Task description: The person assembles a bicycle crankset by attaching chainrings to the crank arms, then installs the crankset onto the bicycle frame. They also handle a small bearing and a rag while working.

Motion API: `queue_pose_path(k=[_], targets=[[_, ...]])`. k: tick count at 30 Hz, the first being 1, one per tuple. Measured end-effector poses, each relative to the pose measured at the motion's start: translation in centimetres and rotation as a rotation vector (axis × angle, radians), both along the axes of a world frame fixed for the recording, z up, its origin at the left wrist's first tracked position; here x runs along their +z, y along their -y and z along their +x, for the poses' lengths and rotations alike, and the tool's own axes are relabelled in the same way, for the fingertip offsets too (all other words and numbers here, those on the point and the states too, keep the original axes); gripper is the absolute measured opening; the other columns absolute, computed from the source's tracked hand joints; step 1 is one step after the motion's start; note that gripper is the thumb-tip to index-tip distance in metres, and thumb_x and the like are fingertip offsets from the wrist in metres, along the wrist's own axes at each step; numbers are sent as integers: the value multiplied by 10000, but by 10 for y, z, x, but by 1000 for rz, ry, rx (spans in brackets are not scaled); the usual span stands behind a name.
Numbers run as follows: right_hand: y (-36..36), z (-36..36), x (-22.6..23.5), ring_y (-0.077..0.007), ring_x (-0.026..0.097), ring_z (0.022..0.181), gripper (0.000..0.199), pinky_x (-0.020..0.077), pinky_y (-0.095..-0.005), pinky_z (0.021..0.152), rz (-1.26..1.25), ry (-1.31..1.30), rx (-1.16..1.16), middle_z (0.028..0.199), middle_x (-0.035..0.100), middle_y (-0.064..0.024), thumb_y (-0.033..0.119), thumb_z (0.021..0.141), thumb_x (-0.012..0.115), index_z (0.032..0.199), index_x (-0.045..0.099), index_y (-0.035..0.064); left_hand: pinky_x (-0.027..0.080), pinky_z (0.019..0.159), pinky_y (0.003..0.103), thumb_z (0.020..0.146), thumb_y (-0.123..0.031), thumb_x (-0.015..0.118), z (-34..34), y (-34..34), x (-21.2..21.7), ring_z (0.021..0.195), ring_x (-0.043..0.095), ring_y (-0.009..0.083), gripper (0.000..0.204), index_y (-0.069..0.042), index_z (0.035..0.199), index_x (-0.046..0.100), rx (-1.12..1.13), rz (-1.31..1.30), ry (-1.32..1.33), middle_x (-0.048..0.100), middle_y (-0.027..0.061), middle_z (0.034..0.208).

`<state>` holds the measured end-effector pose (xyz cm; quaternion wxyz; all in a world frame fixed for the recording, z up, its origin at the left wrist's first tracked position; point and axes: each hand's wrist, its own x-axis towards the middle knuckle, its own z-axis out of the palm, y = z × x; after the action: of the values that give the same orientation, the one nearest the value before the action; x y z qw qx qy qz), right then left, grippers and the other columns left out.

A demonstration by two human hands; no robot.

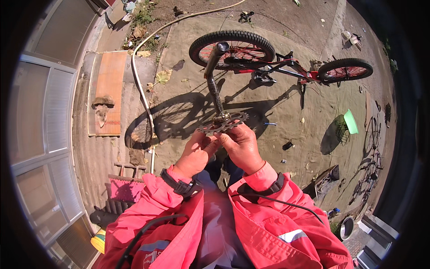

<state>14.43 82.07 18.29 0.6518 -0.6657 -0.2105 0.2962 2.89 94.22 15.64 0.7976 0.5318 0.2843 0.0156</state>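
Now | both hands (pixel 221 150) pinch toothed metal sprocket (pixel 222 123) | long rusty crank arm (pixel 213 76)

Both hands raised together, left hand (pixel 196 154) and right hand (pixel 242 145) gripping a toothed chainring (pixel 222 123) with its dark crank arm (pixel 213 76) pointing away. Beyond, lying on the sunlit dirt ground (pixel 309 125): a red bicycle (pixel 277 62). Pale hose (pixel 143 89) snaking along the ground's left edge.
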Motion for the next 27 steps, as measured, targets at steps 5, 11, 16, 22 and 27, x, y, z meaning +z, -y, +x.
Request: queue_pose_path(k=[5, 11, 16, 22, 27], targets=[[-77, 30, 1, -261, 616, 903, 229, 522, -355, 798, -28, 229, 42, 970, 636, -113, 31, 852, 732, 1081, 737, 47, 493, 737, 288, 1029, -102, 611, 25, -57, -8, 853, 584, 112, 265, -37, 1275, 537, 94, 244, 59, 646, 56, 1014], [-179, 80, -12, -282, 585, 873, 184, 502, -384, 781, 77, 247, 35, 913, 591, -129, 74, 828, 763, 1000, 728, 16, 480, 1027, 340, 1083, -286, 468, 84, -162, -25, 1182, 597, 179, 320, -75, 1301, 569, 377, -483, 122, 623, 59, 1261], [-251, 135, -7, -306, 621, 934, 173, 512, -382, 827, 107, 183, -19, 949, 610, -146, 73, 831, 764, 990, 734, 14, 490, 1019, 350, 1074, -264, 490, 132, -246, -35, 1158, 613, 204, 336, -31, 1304, 567, 131, -44, 108, 644, 69, 1234], [-306, 201, 6, -289, 621, 998, 182, 517, -376, 869, 92, 35, -97, 1030, 605, -136, 65, 852, 756, 1025, 735, 15, 530, 967, 364, 1038, -250, 539, 223, -320, -40, 1060, 661, 222, 336, -17, 1271, 605, 212, -579, 102, 681, 94, 1154], [-339, 246, 4, -234, 610, 1036, 211, 512, -337, 920, 20, -17, -180, 1107, 578, -103, 31, 874, 730, 1084, 731, 15, 529, 983, 393, 997, -252, 556, 297, -359, -40, 1072, 661, 243, 370, 16, 1247, 600, 90, -527, 110, 677, 124, 1176]])
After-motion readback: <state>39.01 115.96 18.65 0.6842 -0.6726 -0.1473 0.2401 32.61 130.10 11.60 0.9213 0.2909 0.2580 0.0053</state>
